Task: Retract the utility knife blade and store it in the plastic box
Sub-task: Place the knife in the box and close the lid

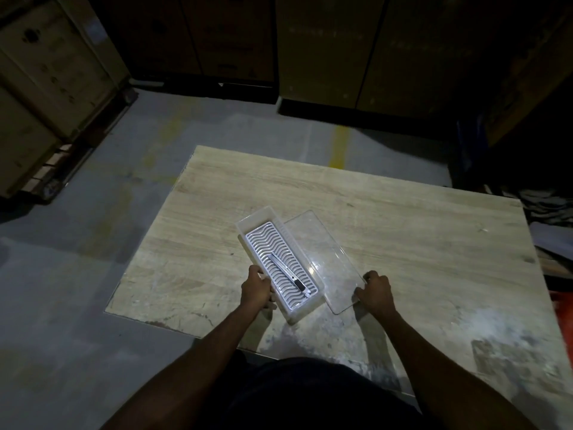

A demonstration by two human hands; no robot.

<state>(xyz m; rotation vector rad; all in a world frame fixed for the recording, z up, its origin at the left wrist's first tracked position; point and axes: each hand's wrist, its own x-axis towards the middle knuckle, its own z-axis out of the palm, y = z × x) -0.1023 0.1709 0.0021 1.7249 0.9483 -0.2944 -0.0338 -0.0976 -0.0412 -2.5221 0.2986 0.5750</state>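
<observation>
A white plastic box (248, 225) with a ribbed insert lies slantwise on the wooden table (387, 218). Inside it rests the slim silver utility knife (286, 270), black slider end towards me; no blade shows that I can make out. My left hand (256, 288) grips the box's near left wall. Beside the box on the right lies its clear lid (322, 252), flat on the table. My right hand (376, 290) holds the lid's near right corner.
The table's left and near edges drop to a grey concrete floor (93, 243). Wooden crates (46, 88) stand at the far left and dark cartons (341, 51) along the back. Dark clutter sits off the table's right edge.
</observation>
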